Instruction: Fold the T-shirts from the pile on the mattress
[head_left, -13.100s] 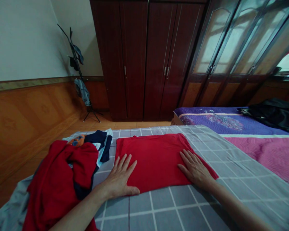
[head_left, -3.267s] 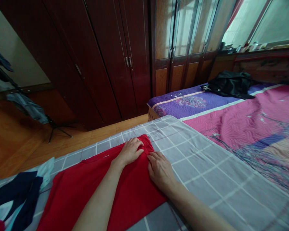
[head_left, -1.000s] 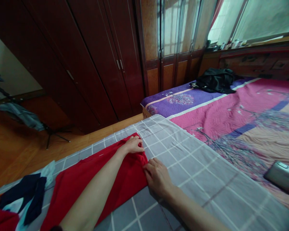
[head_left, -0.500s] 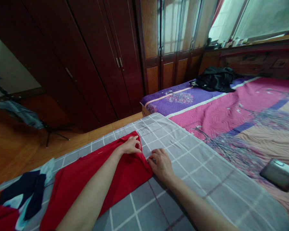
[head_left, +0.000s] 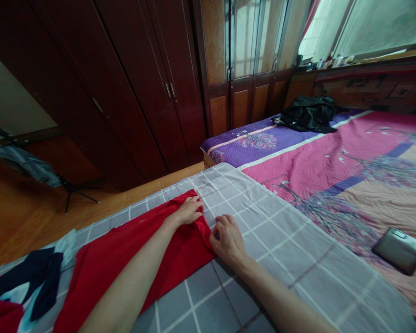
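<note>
A red garment (head_left: 175,240), folded into a long flat shape, lies on the grey checked cover; its exact kind cannot be made out. Near its far right corner, my left hand (head_left: 190,210) rests on the cloth with fingers curled round the right edge. My right hand (head_left: 229,240) pinches that same edge closer to me, thumb and fingertips closed on the cloth. Between the two hands the edge is bunched into a small ridge. My left forearm crosses over the garment and hides part of it.
The grey checked cover (head_left: 273,245) spreads under the work. Dark blue clothing (head_left: 26,268) and other clothes lie at left. A phone (head_left: 400,249) rests on the patterned bedspread (head_left: 298,157), black clothing (head_left: 307,115) farther back. A wardrobe (head_left: 125,83) stands behind.
The garment's right edge has been drawn slightly left and is more bunched between my hands. My right hand has moved a little left with it; my left hand's fingers have curled further.
</note>
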`<state>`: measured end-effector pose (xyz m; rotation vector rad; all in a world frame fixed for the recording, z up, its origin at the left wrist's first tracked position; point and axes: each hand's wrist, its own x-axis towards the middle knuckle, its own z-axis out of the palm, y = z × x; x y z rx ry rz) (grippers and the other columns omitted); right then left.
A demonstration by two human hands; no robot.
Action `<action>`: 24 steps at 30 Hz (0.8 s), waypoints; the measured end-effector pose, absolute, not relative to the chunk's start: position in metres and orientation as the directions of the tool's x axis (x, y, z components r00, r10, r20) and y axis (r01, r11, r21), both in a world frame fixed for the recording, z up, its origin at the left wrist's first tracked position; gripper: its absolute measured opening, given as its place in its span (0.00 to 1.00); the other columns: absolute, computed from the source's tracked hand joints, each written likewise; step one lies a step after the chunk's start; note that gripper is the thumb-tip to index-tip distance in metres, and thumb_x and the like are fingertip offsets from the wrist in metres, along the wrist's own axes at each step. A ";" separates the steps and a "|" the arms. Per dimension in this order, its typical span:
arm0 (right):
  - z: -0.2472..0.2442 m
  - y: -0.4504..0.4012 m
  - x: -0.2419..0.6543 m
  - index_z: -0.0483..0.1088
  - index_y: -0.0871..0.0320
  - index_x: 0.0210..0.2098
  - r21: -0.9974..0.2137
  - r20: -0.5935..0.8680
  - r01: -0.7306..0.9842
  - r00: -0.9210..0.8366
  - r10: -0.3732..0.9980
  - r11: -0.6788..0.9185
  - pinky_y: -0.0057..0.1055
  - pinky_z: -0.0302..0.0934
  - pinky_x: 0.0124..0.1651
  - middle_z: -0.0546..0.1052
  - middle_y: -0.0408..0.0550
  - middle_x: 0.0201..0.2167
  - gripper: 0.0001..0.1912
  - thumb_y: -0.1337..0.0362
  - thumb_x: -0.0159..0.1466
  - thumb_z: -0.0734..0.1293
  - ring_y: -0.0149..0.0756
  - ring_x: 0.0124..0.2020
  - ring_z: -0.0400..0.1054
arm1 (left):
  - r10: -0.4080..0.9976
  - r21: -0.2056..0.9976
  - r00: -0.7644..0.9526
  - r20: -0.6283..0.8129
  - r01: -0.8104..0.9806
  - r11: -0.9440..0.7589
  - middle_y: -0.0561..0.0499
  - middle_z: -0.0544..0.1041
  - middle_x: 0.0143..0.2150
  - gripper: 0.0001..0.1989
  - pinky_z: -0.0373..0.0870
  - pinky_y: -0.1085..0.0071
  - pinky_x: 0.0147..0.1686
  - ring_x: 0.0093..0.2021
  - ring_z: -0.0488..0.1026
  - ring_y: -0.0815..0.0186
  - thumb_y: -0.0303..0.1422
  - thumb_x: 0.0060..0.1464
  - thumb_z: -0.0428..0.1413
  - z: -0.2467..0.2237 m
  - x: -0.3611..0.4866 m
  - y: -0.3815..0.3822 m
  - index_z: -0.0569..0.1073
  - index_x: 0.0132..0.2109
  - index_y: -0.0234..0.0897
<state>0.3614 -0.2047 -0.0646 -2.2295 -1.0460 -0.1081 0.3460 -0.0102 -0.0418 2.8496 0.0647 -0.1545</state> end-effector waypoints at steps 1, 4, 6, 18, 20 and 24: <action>-0.064 -0.205 0.361 0.70 0.57 0.21 -0.528 0.337 0.712 0.675 0.656 -0.462 0.30 0.56 0.49 0.74 0.48 0.35 0.07 0.73 0.53 0.66 0.38 0.45 0.61 | 0.027 0.272 0.995 -0.100 0.053 -0.961 0.46 0.67 0.53 0.05 0.56 0.59 0.58 0.59 0.60 0.55 0.26 0.52 0.52 -0.042 0.347 -0.011 0.72 0.35 0.37; -0.063 -0.206 0.360 0.69 0.57 0.20 -0.515 0.335 0.720 0.669 0.663 -0.466 0.30 0.56 0.49 0.74 0.48 0.34 0.07 0.73 0.52 0.66 0.39 0.46 0.61 | 0.019 0.244 0.998 -0.061 0.033 -0.969 0.46 0.66 0.55 0.05 0.54 0.61 0.60 0.59 0.58 0.57 0.26 0.54 0.52 -0.039 0.348 -0.014 0.72 0.36 0.37; -0.063 -0.207 0.360 0.69 0.56 0.20 -0.508 0.330 0.720 0.669 0.666 -0.473 0.31 0.57 0.49 0.73 0.49 0.34 0.08 0.73 0.52 0.65 0.39 0.46 0.61 | 0.011 0.222 0.999 -0.042 0.021 -0.975 0.46 0.66 0.55 0.04 0.55 0.63 0.60 0.59 0.58 0.59 0.27 0.54 0.52 -0.034 0.348 -0.014 0.72 0.36 0.37; -0.070 -0.206 0.362 0.70 0.57 0.24 -0.488 0.344 0.743 0.646 0.682 -0.458 0.32 0.56 0.48 0.73 0.49 0.37 0.05 0.71 0.55 0.65 0.39 0.46 0.60 | 0.024 0.037 0.997 -0.069 0.027 -0.999 0.46 0.73 0.37 0.07 0.66 0.64 0.46 0.44 0.69 0.58 0.22 0.50 0.51 -0.030 0.348 -0.018 0.72 0.33 0.36; -0.070 -0.207 0.362 0.70 0.57 0.24 -0.487 0.345 0.746 0.643 0.684 -0.455 0.32 0.56 0.48 0.73 0.49 0.37 0.06 0.72 0.54 0.65 0.39 0.46 0.60 | 0.026 0.033 0.998 -0.064 0.029 -0.999 0.46 0.73 0.36 0.07 0.65 0.66 0.45 0.43 0.70 0.59 0.22 0.50 0.51 -0.028 0.350 -0.021 0.72 0.32 0.36; -0.067 -0.207 0.362 0.69 0.57 0.23 -0.482 0.355 0.749 0.641 0.681 -0.455 0.32 0.56 0.47 0.73 0.50 0.36 0.07 0.73 0.54 0.65 0.39 0.45 0.61 | 0.046 0.046 0.999 -0.024 0.047 -0.998 0.47 0.73 0.37 0.06 0.65 0.67 0.43 0.40 0.70 0.60 0.24 0.52 0.50 -0.024 0.353 -0.025 0.71 0.34 0.36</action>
